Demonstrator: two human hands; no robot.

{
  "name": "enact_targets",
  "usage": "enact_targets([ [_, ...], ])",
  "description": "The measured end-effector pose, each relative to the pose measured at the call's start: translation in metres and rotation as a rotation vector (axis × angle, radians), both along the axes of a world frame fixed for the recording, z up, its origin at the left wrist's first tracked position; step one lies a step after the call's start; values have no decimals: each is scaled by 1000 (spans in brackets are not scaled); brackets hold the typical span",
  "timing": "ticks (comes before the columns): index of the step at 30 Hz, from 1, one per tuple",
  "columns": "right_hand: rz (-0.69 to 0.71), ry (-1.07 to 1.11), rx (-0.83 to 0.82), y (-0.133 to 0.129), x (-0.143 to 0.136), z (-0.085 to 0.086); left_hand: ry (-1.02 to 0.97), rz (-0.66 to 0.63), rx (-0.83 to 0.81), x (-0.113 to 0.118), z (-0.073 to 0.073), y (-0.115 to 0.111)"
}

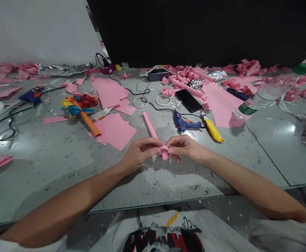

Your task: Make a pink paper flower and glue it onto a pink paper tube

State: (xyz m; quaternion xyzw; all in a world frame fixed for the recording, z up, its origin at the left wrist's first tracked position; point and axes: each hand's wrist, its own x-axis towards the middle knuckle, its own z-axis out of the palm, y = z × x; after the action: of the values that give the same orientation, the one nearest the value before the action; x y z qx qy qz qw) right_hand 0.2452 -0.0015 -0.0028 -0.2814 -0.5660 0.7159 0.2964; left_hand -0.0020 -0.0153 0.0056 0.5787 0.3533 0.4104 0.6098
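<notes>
Pinching a small curled piece of pink paper (164, 151) between them, the two hands work on the near side of the blue hot-glue gun (184, 123), and the piece sits nearer the person than the gun and a little to its left. The left hand (141, 151) has thumb and forefinger closed down on the left edge of the curl. The right hand (187, 148) meets the right edge with thumb and fingertips, its lower fingers loosely bent beneath. A pink paper tube (149, 124) lies to the left of the gun, its near end running in behind the left fingertips; whether the curl is joined to it cannot be made out.

The step in hand looks to be shaping or fitting this curl by fingertip. The next move seems to call for a light, even pinch on both edges, so the loop neither flattens nor springs apart, and for lining it up before any glue; the gun itself lies unheld.

Further left of the gun are flat pink paper sheets (118, 130) and, past those, an orange paper tube (90, 123) topped with crumpled coloured paper. A yellow-handled tool (214, 131) lies just right of the gun, a black smartphone (189, 100) just beyond it, and a clear plastic bottle (263, 96) well off to its right.
</notes>
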Motion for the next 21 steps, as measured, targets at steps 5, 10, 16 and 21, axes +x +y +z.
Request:
enact_targets([
  [5,6,29,-48,0,0,0,-18,-70,-38,1,1,2],
  [10,38,54,-115,-1,-1,5,-9,-101,-45,2,1,3],
  [16,63,68,-180,-2,-2,6,3,-128,-64,1,-4,2],
  [21,24,79,-155,-1,-1,1,-50,-116,-69,0,-8,2],
])
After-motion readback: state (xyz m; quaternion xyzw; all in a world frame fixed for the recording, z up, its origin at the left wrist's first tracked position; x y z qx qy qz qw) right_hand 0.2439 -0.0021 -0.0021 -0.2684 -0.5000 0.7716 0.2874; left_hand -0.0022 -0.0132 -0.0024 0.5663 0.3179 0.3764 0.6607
